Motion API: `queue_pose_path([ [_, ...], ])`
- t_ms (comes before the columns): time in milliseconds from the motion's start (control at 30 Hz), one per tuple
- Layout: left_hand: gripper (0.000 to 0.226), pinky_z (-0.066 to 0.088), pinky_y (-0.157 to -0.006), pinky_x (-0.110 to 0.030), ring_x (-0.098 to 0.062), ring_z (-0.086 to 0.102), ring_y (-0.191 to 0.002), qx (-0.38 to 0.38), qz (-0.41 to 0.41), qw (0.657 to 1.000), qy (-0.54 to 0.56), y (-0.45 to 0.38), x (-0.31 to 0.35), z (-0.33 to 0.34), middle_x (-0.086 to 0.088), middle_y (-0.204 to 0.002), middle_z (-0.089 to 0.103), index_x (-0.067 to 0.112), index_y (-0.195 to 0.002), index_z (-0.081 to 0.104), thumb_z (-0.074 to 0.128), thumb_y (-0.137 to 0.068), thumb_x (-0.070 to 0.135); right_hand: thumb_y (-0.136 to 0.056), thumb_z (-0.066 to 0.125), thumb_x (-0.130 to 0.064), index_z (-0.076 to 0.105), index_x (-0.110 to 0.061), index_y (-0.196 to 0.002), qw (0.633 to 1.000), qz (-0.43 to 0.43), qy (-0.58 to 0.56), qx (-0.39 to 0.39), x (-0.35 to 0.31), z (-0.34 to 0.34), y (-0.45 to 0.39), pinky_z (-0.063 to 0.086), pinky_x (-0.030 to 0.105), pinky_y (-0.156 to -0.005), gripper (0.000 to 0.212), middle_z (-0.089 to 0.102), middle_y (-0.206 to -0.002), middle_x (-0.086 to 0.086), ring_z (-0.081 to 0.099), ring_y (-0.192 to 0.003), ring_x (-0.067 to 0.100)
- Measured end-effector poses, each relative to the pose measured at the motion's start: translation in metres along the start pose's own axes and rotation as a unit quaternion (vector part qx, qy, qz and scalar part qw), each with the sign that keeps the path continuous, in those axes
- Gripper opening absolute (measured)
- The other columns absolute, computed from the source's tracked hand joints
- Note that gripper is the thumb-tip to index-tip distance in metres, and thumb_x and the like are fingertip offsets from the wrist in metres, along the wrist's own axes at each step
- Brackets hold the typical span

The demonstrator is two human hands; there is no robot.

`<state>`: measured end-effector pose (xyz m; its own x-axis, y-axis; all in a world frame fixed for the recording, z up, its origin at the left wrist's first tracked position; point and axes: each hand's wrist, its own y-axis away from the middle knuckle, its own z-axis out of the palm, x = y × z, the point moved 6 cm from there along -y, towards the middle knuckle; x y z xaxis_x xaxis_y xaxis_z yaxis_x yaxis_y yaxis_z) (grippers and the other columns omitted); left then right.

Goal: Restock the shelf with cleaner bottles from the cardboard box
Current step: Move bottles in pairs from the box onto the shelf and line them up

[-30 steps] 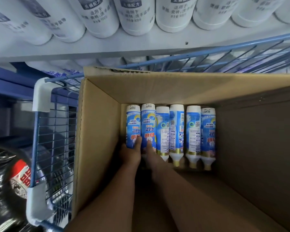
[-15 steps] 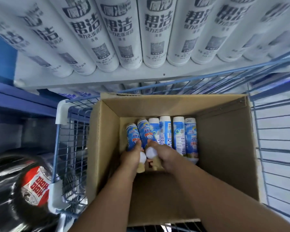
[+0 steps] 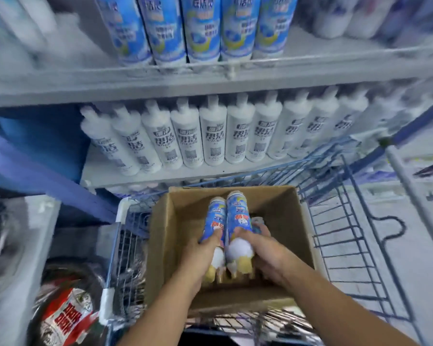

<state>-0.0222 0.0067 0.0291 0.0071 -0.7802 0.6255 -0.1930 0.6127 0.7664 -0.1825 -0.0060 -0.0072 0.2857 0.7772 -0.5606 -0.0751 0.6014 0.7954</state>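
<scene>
Right, my left hand point(image 3: 202, 255) and right hand point(image 3: 265, 253) each grip a blue-labelled cleaner bottle point(image 3: 213, 221) over the open brown cardboard box point(image 3: 165, 236). I'd lift both clear of the box walls, then stand them upright beside the matching blue bottles on the grey upper shelf point(image 3: 210, 78).

1. Upper shelf bottles point(image 3: 203, 28) cut off by the top edge; labels smeared, unreadable.
2. Left hand point(image 3: 200, 255) and right hand point(image 3: 265, 253) cover the lower bodies of the two blue bottles point(image 3: 225, 221).
3. Third bottle point(image 3: 258, 224) behind the right-hand fingers, mostly hidden.
4. Cardboard box point(image 3: 165, 245) floor blocked from sight.
5. Red-labelled item point(image 3: 65, 318) bottom left, blurred, can't identify.
</scene>
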Motion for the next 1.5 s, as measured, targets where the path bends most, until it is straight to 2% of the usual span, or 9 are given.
queue_pose_path([
  [100,0.028,0.041,-0.044,-0.016,0.000,0.058,-0.060,-0.008,0.052,0.998,0.016,0.027,0.022,0.003,0.013,-0.076,0.059,0.019,-0.094,0.055,0.068,-0.091,0.044,-0.088,0.074,-0.022,0.042,-0.033,-0.140,0.998,-0.054,0.012,-0.034,-0.028,0.001,0.038,0.059,0.048,-0.073,0.062,0.077,-0.105,0.012,0.072,-0.088,0.035],
  [200,0.030,0.053,-0.050,-0.021,-0.007,0.070,-0.062,0.007,0.103,0.994,0.043,0.052,0.045,0.009,0.000,-0.081,0.073,0.015,-0.100,0.066,0.071,-0.089,0.042,-0.084,0.079,-0.033,0.049,-0.039,-0.136,0.991,-0.107,0.034,-0.077,-0.059,-0.001,0.071,0.048,0.066,-0.092,0.060,0.075,-0.113,0.013,0.065,-0.101,0.040],
  [300,0.036,0.061,-0.072,-0.051,-0.031,0.072,-0.082,0.003,0.157,0.985,0.067,0.079,0.074,0.013,-0.008,-0.096,0.074,0.019,-0.112,0.063,0.072,-0.087,0.043,-0.091,0.071,-0.024,0.048,-0.030,-0.139,0.981,-0.165,0.042,-0.095,-0.088,0.001,0.103,0.053,0.054,-0.097,0.054,0.075,-0.115,0.008,0.071,-0.107,0.031],
  [433,0.032,0.054,-0.046,-0.033,-0.024,0.069,-0.064,-0.043,0.217,0.970,0.100,0.115,0.117,0.008,-0.010,-0.100,0.072,0.025,-0.116,0.059,0.070,-0.090,0.039,-0.091,0.069,-0.022,0.050,-0.024,-0.140,0.973,-0.199,0.019,-0.112,-0.115,0.006,0.140,0.058,0.039,-0.078,0.053,0.074,-0.118,0.006,0.072,-0.103,0.027],
  [633,0.040,0.055,-0.051,-0.038,-0.025,0.069,-0.062,-0.085,0.295,0.947,0.095,0.156,0.168,0.010,-0.007,-0.093,0.074,0.026,-0.122,0.059,0.071,-0.087,0.043,-0.092,0.066,-0.019,0.065,-0.022,-0.123,0.965,-0.239,-0.008,-0.111,-0.151,0.019,0.182,0.051,0.030,-0.048,0.031,0.074,-0.108,0.015,0.068,-0.071,0.024],
  [767,0.032,0.053,-0.045,-0.035,-0.027,0.065,-0.056,-0.085,0.305,0.941,0.117,0.167,0.182,0.001,-0.013,-0.092,0.072,0.022,-0.120,0.061,0.067,-0.092,0.036,-0.094,0.063,-0.019,0.070,-0.026,-0.118,0.955,-0.279,-0.015,-0.101,-0.167,0.023,0.198,0.050,0.031,-0.049,0.026,0.073,-0.110,0.015,0.064,-0.067,0.025],
  [867,0.036,0.054,-0.041,-0.037,-0.029,0.068,-0.059,-0.112,0.296,0.938,0.142,0.173,0.191,-0.004,-0.007,-0.102,0.070,0.044,-0.127,0.054,0.064,-0.095,0.031,-0.096,0.059,-0.018,0.074,-0.032,-0.115,0.942,-0.323,0.011,-0.089,-0.182,0.028,0.210,0.052,0.034,-0.056,0.028,0.076,-0.103,0.000,0.063,-0.070,0.021],
  [1133,0.018,0.060,-0.054,-0.046,-0.030,0.072,-0.078,-0.118,0.325,0.933,0.104,0.175,0.221,-0.002,0.000,-0.114,0.067,0.044,-0.112,0.068,0.063,-0.097,0.035,-0.098,0.057,-0.017,0.075,-0.031,-0.112,0.926,-0.369,0.061,-0.058,-0.215,0.040,0.219,0.059,0.050,-0.074,0.027,0.073,-0.094,-0.004,0.066,-0.070,0.021],
  [1500,0.012,0.051,-0.040,-0.030,-0.038,0.068,-0.064,-0.112,0.278,0.946,0.123,0.163,0.232,0.005,-0.012,-0.115,0.067,0.036,-0.106,0.070,0.062,-0.097,0.036,-0.100,0.053,-0.020,0.074,-0.031,-0.112,0.934,-0.352,0.040,-0.049,-0.226,0.040,0.202,0.055,0.034,-0.057,0.027,0.063,-0.116,0.014,0.068,-0.069,0.034],
])
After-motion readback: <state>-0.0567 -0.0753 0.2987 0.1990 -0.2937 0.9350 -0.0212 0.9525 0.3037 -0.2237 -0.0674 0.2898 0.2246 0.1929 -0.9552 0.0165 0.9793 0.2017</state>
